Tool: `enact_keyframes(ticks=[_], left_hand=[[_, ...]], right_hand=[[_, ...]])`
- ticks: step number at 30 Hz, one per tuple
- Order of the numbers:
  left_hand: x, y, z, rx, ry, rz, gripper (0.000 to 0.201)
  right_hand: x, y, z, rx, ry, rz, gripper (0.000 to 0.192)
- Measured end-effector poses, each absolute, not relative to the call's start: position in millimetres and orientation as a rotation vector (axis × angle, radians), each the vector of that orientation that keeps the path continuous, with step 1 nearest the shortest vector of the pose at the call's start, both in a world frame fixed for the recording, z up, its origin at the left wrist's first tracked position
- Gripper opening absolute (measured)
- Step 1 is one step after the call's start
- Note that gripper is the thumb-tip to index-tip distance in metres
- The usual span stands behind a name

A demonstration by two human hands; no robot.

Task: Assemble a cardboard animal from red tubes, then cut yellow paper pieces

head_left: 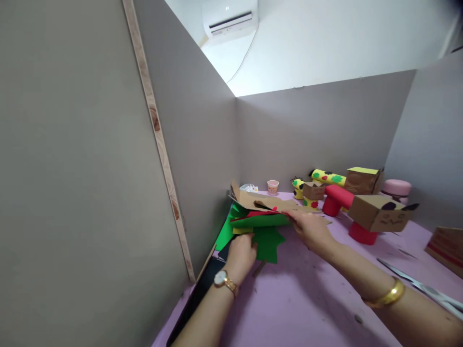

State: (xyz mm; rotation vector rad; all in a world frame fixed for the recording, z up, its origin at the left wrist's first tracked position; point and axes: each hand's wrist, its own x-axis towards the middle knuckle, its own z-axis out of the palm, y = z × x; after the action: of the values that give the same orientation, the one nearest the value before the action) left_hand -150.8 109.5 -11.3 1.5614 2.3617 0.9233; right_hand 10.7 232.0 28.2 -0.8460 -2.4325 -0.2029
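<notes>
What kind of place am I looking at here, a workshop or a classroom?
Most likely a partitioned craft desk indoors: grey divider panels wall in a pink table; both hands work a stack of coloured paper; cardboard animal figures and scissors lie about; an air conditioner hangs above.

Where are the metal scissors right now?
In the head view, the metal scissors lie on the purple table at the right edge, just beyond the right forearm's gold bangle.
</notes>
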Motion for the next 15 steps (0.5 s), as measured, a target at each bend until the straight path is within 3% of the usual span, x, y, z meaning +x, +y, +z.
enact_keyframes(ticks=[8, 15], left_hand=[[-126, 147, -46, 1.839, 2.576, 0.265, 0.03], [-136, 152, -49, 1.997, 2.438, -0.014, 0.026]], right_hand=[[13, 232, 32, -0.848, -2.438, -0.169, 0.033], [14, 233, 32, -0.838, -2.437, -0.129, 0.033]])
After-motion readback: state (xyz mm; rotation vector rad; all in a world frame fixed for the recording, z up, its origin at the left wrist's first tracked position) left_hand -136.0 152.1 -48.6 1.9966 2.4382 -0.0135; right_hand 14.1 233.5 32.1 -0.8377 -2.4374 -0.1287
